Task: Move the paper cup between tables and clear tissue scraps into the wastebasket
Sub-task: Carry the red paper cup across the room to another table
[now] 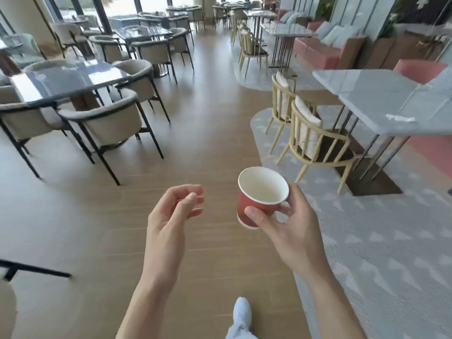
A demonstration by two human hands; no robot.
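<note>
Nearest the head camera was a white shoe [241, 311] over the wooden floor [97, 228], mid-stride by the look of it; above it the two bare forearms reached forward, the hands well apart. Empty, the left hand [171, 214] hung with its fingers loosely curled round nothing; the right hand [291, 223] pinched the paper cup [256, 199] between thumb and fingers, the cup red outside, white inside, tilted slightly and apparently empty; it was in the air over the floor, on no table.

Off to the right stood a grey table [381, 99] with a white scrap [401, 117] lying on it, possibly tissue, though too blurred to be sure; a wooden chair [315, 140] stood beside it; dark tables with padded chairs [105, 118] filled the left side. No wastebasket showed.

Judging by this, the cup was picked up and in transit, not yet set down; the clearing of scraps seemed wholly left to do.
</note>
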